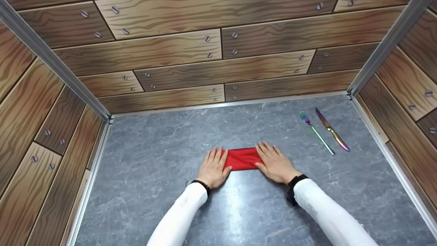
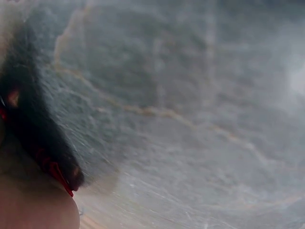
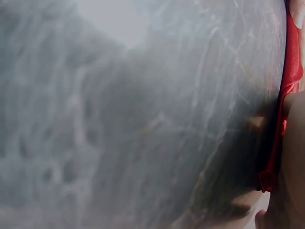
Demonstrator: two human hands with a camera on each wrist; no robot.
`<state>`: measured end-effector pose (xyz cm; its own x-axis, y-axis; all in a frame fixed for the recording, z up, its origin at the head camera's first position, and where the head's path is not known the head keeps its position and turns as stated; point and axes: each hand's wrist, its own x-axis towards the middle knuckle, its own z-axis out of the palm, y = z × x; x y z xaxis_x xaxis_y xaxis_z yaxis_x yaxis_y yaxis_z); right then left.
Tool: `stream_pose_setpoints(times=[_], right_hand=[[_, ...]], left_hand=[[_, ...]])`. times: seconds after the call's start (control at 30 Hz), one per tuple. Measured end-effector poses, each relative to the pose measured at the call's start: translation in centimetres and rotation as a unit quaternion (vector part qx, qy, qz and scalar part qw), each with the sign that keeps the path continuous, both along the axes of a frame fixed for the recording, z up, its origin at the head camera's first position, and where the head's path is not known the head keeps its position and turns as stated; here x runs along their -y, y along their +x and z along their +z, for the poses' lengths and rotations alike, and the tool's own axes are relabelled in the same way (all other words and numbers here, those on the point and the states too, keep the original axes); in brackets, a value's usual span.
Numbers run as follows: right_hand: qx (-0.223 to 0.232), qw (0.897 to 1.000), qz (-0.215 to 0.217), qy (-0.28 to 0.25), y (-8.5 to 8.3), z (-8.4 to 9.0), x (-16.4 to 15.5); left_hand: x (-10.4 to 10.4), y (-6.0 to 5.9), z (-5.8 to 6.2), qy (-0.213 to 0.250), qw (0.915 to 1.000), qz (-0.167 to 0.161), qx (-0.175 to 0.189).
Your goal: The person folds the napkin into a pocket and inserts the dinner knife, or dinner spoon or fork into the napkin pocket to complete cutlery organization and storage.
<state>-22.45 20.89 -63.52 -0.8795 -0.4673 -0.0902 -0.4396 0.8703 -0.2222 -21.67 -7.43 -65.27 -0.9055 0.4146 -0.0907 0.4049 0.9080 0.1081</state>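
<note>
- Pressing flat, the left hand (image 1: 214,167) and right hand (image 1: 275,164) lie with straight fingers on the ends of the red cloth (image 1: 243,159).
- It sits folded mid-counter (image 1: 170,153).
- Next, I think: another careful fold.
- Fork (image 1: 316,132) and knife (image 1: 332,130) lie apart, right.

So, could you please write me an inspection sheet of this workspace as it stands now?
Surface: grey marbled tabletop, metal-trimmed edges.
Job's things: red cloth, folded into a flat band, lying on the surface.
Clutter: iridescent fork and knife, side by side at far right, apart from the cloth.
Hands: left hand flat on the cloth's left end; right hand flat on its right end; fingers straight.
Cables: nothing seen.
Surroundings: wood-plank printed walls on three sides, metal corner posts.
</note>
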Motion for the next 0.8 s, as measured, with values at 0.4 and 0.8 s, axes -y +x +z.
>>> stream_pose_setpoints(times=[0.4, 0.8], right_hand=[[0.003, 1.0, -0.002, 0.007, 0.5, -0.2, 0.1], [-0.003, 0.994, -0.033, -0.106, 0.8, 2.2, -0.2]], left_hand=[[0.1, 0.5, -0.1, 0.008, 0.9998, 0.005, 0.015], [1.8, 0.1, 2.8, 0.074, 0.9966, -0.027, 0.024]])
